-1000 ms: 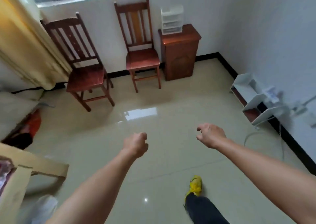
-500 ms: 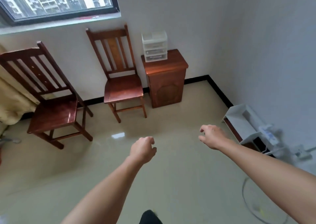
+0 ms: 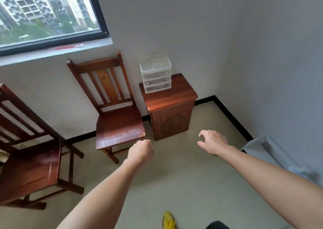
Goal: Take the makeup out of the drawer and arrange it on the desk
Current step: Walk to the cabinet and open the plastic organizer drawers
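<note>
The clear plastic three-drawer organiser (image 3: 155, 73) stands on the small red-brown wooden bench (image 3: 176, 97) against the wall. It is straight ahead, well apart from both hands and closer to the left hand's line. The left hand (image 3: 141, 151) is clenched and empty; the right hand (image 3: 212, 143) is loosely spread, holding nothing.

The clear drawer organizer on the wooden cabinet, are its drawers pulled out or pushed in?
Pushed in: all three drawer fronts of the drawer organizer sit flush, none sticking out.

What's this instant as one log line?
stage: drawer unit on cabinet not yet reached | left hand: fist, empty | right hand: fingers loosely curled, empty
</note>
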